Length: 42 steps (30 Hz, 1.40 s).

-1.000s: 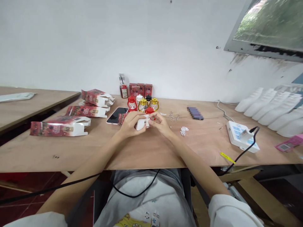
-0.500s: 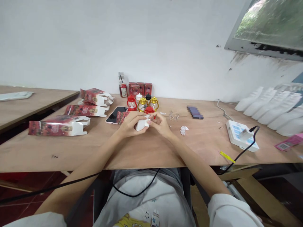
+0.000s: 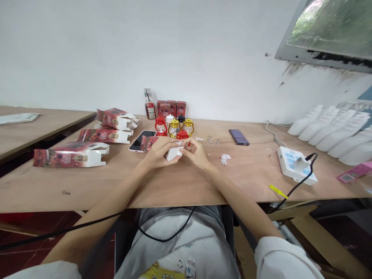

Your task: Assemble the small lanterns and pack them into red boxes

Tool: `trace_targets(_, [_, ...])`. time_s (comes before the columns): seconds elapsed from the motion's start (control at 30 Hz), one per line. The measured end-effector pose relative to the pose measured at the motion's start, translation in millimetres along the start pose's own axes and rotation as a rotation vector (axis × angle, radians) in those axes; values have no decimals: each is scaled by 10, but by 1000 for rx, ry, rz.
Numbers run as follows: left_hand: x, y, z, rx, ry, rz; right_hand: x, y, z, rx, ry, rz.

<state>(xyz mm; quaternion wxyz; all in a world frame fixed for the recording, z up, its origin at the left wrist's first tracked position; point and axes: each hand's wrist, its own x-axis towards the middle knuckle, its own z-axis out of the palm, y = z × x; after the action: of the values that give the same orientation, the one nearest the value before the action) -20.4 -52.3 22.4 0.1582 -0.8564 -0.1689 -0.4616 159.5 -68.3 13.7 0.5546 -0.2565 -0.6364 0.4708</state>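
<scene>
My left hand is wrapped round a small carton, whose white end and flaps face me. Its red printed side sticks out to the left behind the fingers. At that white end my right hand pinches a flap between thumb and fingers. Just behind the hands stand several mini lanterns: a red lantern, a gold lantern, another gold lantern, and white and black ones. The nearest red lantern is partly hidden by my fingers.
Flattened red cartons lie at left, beside a phone. Closed red boxes and a bottle stand by the wall. Wire handles and white bits lie right, before a power strip and white stacked pieces.
The view has shifted very slightly. Both hands keep their hold on the carton, with the right fingers moved only a little at its flap.
</scene>
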Motion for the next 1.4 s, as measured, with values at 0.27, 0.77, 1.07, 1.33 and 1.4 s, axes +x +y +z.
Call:
trace_targets(0.27, [6, 18, 6, -36, 35, 48, 12, 17, -23, -43, 18, 16])
trace_targets(0.77, [4, 85, 4, -58, 285, 108, -52, -6, 14, 15, -69, -56])
trace_targets(1.07, [57, 42, 22, -52, 387, -424, -70, 107, -29, -829, -213, -519])
trace_targets(1.33, [44, -116, -77, -113, 295, -484, -21, 232, -91, -728, 217, -430])
trace_targets(1.4, [19, -160, -82, -171, 255, -515, 36, 252, -176, -674, 290, -337])
